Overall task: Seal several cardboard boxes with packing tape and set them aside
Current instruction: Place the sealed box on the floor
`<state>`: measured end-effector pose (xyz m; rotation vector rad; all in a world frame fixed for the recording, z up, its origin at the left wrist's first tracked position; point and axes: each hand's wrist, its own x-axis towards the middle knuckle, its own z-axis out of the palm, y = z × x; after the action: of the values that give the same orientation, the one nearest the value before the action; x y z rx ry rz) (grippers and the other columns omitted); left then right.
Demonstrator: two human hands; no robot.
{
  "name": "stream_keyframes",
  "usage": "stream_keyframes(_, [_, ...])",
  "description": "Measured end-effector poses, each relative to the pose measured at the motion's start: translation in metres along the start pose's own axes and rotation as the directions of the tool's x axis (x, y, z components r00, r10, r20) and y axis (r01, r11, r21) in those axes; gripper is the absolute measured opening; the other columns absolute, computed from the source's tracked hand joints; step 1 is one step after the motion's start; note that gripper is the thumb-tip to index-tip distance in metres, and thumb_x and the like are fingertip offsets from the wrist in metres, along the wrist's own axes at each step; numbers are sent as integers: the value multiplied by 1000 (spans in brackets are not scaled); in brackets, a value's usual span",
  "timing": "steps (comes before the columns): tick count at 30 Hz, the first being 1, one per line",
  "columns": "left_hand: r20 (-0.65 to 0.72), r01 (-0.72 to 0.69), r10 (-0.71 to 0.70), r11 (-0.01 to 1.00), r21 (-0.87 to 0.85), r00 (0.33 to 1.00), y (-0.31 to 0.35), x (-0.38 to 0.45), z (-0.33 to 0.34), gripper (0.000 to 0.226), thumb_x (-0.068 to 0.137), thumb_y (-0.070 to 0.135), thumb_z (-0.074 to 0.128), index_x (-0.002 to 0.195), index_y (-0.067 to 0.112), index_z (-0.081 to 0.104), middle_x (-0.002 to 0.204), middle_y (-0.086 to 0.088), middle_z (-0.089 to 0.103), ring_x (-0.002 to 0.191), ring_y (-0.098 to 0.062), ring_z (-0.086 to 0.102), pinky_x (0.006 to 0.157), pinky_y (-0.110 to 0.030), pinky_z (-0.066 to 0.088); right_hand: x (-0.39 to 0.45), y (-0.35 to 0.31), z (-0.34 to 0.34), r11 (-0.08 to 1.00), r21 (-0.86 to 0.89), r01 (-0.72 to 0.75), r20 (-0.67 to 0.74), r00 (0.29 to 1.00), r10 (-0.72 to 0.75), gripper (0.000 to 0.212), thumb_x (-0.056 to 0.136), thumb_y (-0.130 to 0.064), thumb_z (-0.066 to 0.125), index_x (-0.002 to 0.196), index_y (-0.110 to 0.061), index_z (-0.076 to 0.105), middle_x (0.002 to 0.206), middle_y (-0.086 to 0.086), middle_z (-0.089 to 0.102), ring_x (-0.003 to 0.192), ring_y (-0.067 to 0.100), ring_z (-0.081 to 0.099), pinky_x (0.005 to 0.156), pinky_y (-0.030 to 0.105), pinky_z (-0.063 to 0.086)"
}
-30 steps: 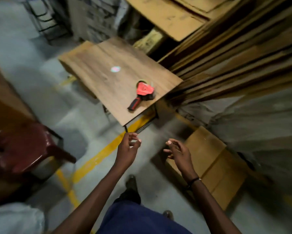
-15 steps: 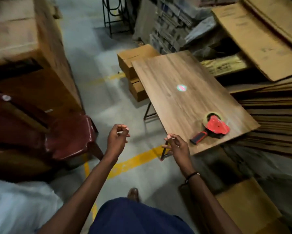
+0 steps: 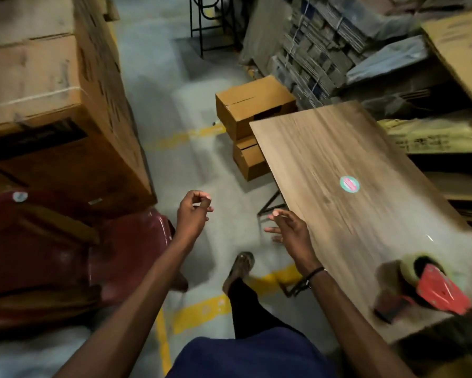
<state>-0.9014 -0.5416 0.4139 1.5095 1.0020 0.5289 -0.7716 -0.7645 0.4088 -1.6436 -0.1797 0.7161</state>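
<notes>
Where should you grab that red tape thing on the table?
By its dark handle, which sticks out toward the table's near edge. Probably reach in from that edge with the right hand. The red top and tape roll look awkward to hold.

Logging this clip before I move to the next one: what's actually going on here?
A person is walking along a warehouse aisle with both hands empty. The left hand hangs loosely curled over the floor; the right hand, fingers spread, is at the near corner of the wooden table. The red tape dispenser lies untouched on the table's near end. Two small cardboard boxes sit stacked on the floor at the table's far end. Nothing is being taped at this moment.
</notes>
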Motion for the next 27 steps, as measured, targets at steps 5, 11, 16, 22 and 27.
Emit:
stream_keyframes(5, [-20,-5,6,999,36,1000,27,125,3,11,103,19,62,93,23,60,94,-1,67,73,-10,70,62,-30,53,130,-44,42,1000,17,3,-2,1000,-3,25,103,-32,64,119,-13,69,113,4,77,93,29,78,83,48,59])
stream_keyframes(11, [-3,38,-37,998,45,999,63,254,3,6,103,18,61,98,18,62,95,-2,67,77,-14,69,64,-31,52,255,-104,88,1000,-9,-28,23,999,28,22,103,-35,63,119,-21,68,115,1,76,92,20,78,88,45,59])
stream_keyframes(16, [0,80,-80,996,40,997,85,359,4,9,104,17,60,95,20,62,93,-4,66,77,-15,69,64,-31,52,348,-137,118,998,-32,-56,12,998,56,23,102,-38,63,116,-20,68,112,2,76,90,21,78,85,44,59])
stream_keyframes(22, [36,88,-91,993,75,995,95,508,7,11,104,16,59,94,20,62,92,-3,65,77,-17,68,62,-28,50,469,-157,151,993,-24,-115,-44,993,114,20,103,-35,63,115,-21,69,111,0,77,88,20,78,85,44,58])
stream_keyframes(27, [121,104,-125,981,164,985,108,650,17,12,103,14,60,92,19,60,86,-4,66,74,-17,67,59,-27,47,563,-180,187,982,53,-180,-125,975,185,19,103,-31,63,117,-19,67,113,1,76,90,23,77,78,37,58])
